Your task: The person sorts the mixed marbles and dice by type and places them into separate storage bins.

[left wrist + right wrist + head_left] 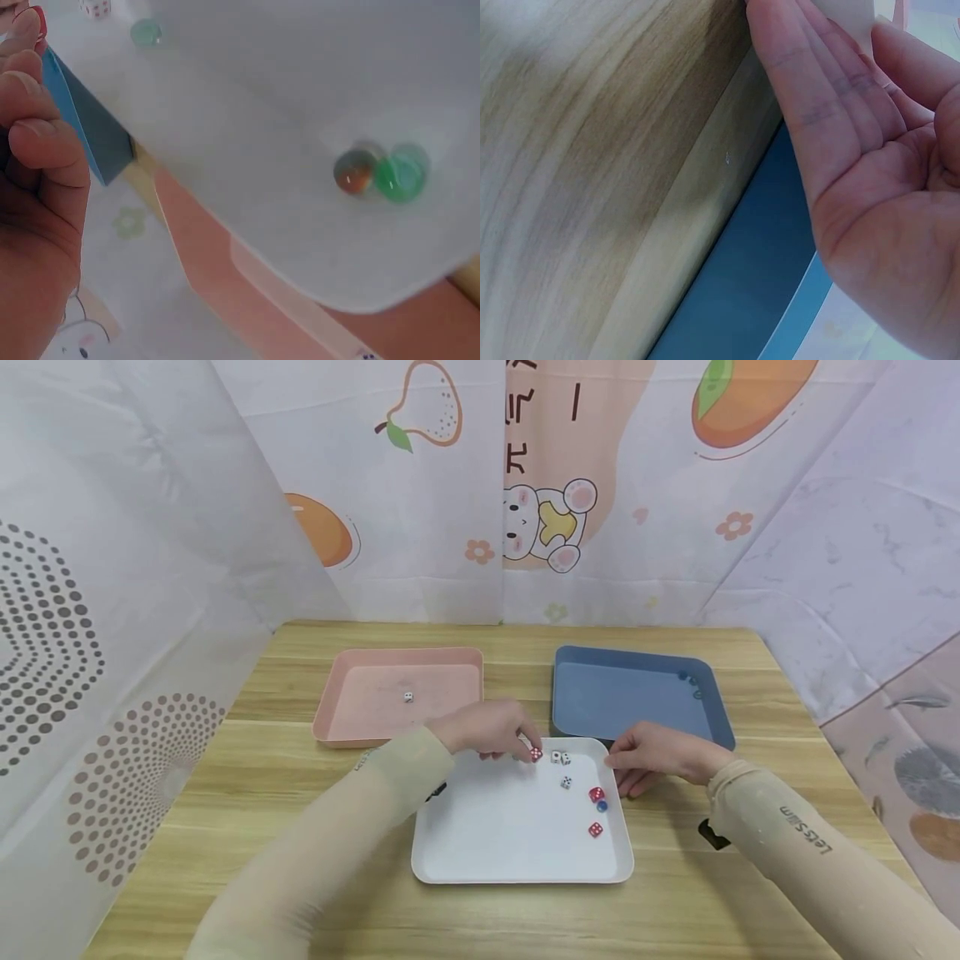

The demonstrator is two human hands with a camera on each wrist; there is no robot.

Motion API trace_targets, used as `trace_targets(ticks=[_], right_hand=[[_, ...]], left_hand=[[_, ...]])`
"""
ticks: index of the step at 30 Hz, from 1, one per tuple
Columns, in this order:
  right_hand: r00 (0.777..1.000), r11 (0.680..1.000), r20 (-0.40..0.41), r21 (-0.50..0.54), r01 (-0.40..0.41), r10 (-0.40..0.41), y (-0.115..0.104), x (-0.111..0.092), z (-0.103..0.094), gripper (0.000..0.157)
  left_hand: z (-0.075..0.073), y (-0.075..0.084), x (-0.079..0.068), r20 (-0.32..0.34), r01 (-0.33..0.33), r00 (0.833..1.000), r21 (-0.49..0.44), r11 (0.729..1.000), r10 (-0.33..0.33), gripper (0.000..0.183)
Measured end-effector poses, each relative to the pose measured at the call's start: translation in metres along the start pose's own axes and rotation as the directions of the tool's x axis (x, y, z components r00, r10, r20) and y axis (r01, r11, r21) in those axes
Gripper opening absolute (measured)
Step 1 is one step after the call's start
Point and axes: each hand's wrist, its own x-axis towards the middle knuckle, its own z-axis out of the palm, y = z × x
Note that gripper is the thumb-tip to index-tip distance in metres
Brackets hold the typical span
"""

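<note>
Over the far part of the white tray (517, 835), my left hand (495, 731) pinches a red die (536, 754) between thumb and fingertips; its red edge (41, 28) shows in the left wrist view. My right hand (660, 753) grips the tray's right rim, thumb inside and fingers outside; the right wrist view has the hand (885, 150) around a pale bit of the rim. White dice (566, 782) sit near the left hand. Along the tray's right side lie a red die (596, 794), a blue marble (602, 807) and another red die (596, 829).
Behind on the left, a pink tray (324, 718) contains a white die (408, 697). The blue tray (630, 693) behind on the right has several dark green marbles (693, 682). Under the left wrist, the white tray holds a brown-orange marble (355, 171) and a green marble (403, 176).
</note>
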Motion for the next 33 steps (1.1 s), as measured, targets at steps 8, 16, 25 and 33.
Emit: trace_targets(ticks=[8,16,25,33], right_hand=[[1.0,1.0,-0.001,-0.004,0.0,0.0,0.0,0.0,0.0,0.022],[1.0,1.0,-0.004,-0.005,0.006,-0.006,0.002,0.0,0.0,0.022],[1.0,1.0,-0.006,0.002,0.002,-0.002,0.003,0.001,0.0,0.023],[1.0,1.0,-0.006,-0.004,0.004,-0.004,0.003,0.001,0.0,0.023]], left_hand=[[-0.018,-0.019,-0.01,-0.088,-0.021,0.996,-0.025,0.999,0.019,0.022],[-0.027,-0.034,-0.023,-0.138,-0.004,0.99,-0.253,0.968,-0.032,0.024],[-0.041,-0.06,-0.029,-0.174,0.036,0.981,-0.267,0.963,-0.085,0.021],[-0.052,-0.087,-0.035,-0.21,0.093,0.967,-0.224,0.97,-0.142,0.022]])
